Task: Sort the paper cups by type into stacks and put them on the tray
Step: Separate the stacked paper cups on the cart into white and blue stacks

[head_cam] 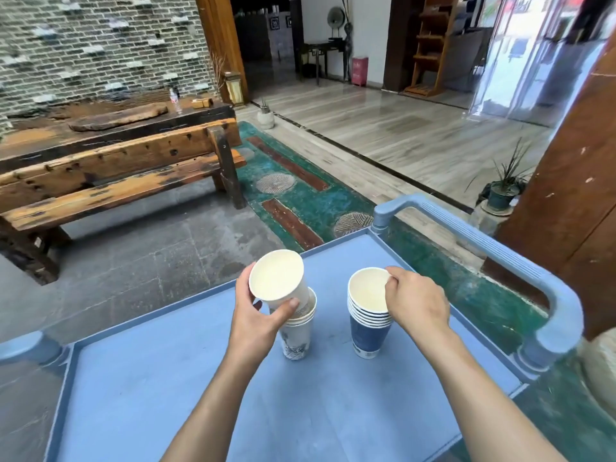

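Note:
Two stacks of paper cups stand on the blue tray (160,388) of a cart. The left stack of white patterned cups (297,338) is upright. My left hand (256,315) grips a single white cup (278,276), tilted toward me, with its base resting in the top of that stack. The right stack holds several dark blue cups (368,331) nested together. My right hand (415,303) pinches the rim of the top blue cup, fingers inside its mouth.
The cart's blue handle (500,258) arches along the right side of the tray, close to my right arm. A heavy wooden bench (110,175) stands on the floor at far left. A potted plant (505,191) sits beyond the handle.

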